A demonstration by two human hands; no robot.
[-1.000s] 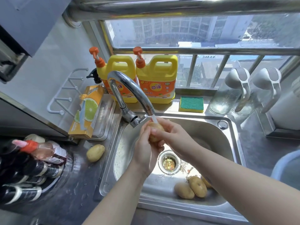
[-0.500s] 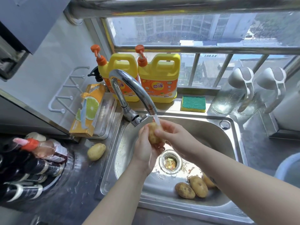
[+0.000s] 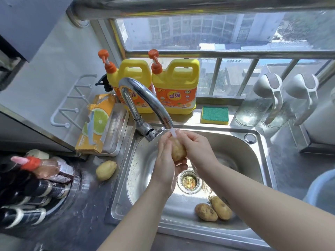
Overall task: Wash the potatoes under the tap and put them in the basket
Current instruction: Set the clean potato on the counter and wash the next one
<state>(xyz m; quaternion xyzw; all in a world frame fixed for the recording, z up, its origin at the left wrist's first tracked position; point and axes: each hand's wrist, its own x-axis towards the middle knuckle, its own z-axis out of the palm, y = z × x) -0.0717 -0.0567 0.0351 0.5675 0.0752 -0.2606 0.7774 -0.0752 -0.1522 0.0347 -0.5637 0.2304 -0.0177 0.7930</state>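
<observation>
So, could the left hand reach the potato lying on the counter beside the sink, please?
Probably yes, but not freely: the left hand and right hand both hold a potato under the tap. The counter potato lies in the open left of the sink, with nothing between it and that hand.

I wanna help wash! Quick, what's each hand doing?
Left hand: holding the potato under the tap.
Right hand: holding the same potato too.

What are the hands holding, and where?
One potato under the tap: the left hand cups its left side and bottom, the right hand grips its right side.
</observation>
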